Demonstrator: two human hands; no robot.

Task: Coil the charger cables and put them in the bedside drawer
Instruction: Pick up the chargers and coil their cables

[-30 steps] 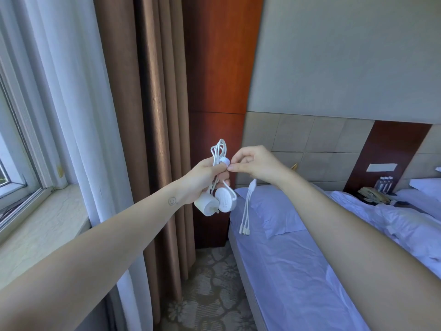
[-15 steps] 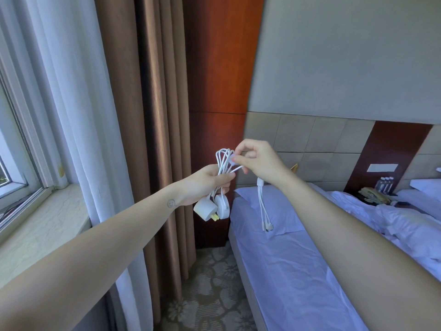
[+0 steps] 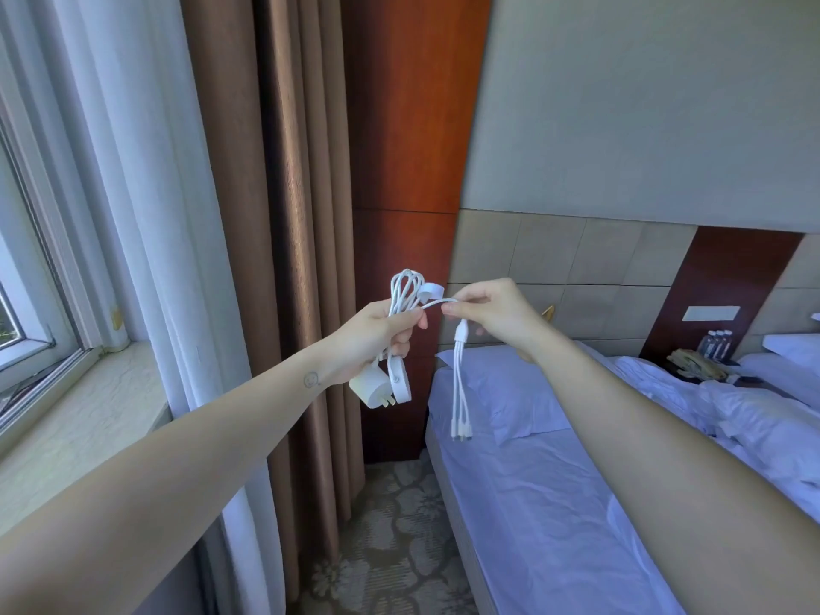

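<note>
The left grip (image 3: 377, 335) is squeezing the bunch of thin white charger cables (image 3: 404, 290) in the air beside the blue-sheeted bed (image 3: 554, 503), and the right grip (image 3: 492, 310) is now pinching the loose many-tipped end (image 3: 459, 392) farther out, so the wrapping is probably finishing soon.

1. Two bare hands raised near the middle: the left hand (image 3: 377, 337) and the right hand (image 3: 492, 310).
2. One looped white charger cable (image 3: 404, 288) between them.
3. One white square wall plug (image 3: 368, 390) under the left hand.
4. Two white round charging discs, a low disc (image 3: 399, 383) and a high disc (image 3: 430, 289).
5. Three thin white connector tails (image 3: 460, 410) under the right hand.
6. Two beds in pale linen, I reckon: the near bed (image 3: 532, 503) and the far bed (image 3: 794, 379) at right.
7. Two pillows: a near pillow (image 3: 492, 388) and a far pillow (image 3: 790, 344).
8. Two curtains on the left: a sheer white curtain (image 3: 133, 193) and a brown fabric curtain (image 3: 275, 215).
9. One glass window (image 3: 26, 312) at far left.
10. A cluster of small clear bottles (image 3: 714, 344) far right, too small to count.
</note>
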